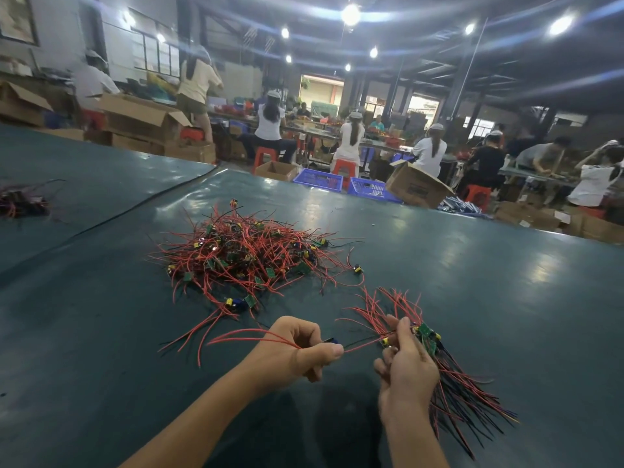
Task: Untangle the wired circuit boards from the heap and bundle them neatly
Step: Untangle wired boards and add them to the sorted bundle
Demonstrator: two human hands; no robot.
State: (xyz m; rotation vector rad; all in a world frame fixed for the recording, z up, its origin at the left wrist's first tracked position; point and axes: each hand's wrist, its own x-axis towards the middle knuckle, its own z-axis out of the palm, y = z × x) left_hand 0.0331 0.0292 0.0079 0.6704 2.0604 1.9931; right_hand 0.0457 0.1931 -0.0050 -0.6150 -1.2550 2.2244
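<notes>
Fingers [305,329] of left hand [297,352]: curled closed with the thumb laid across, pinching one wired board [332,341] by its leads. Only a blue part showed past the thumb. Red leads trailed off to the left; a further lead ran right, fairly taut, toward the other hand. Held so, probably, to keep the leads straight while the piece was lined up with the rest.

Fingers [403,336] of right hand [405,366]: closed round the bundle [426,332], gripped at the boards, green faces gathered just beyond the fingertips. Wires fanned both ways, red ends up toward the pile, red and black ends down toward the person. Gripping at the boards likely kept them aligned and left the wires free.

Main heap [250,258]: large tangle of red wires, green boards, yellow and blue parts, lying on the table [472,265] just beyond both hands, touching neither. Most stock appeared unsorted; task judged far from done.

Second small pile [23,201]: far left of table, well apart; contents blurred.

Background: seated workers [270,126], cardboard boxes [415,189], blue crates [317,180].
</notes>
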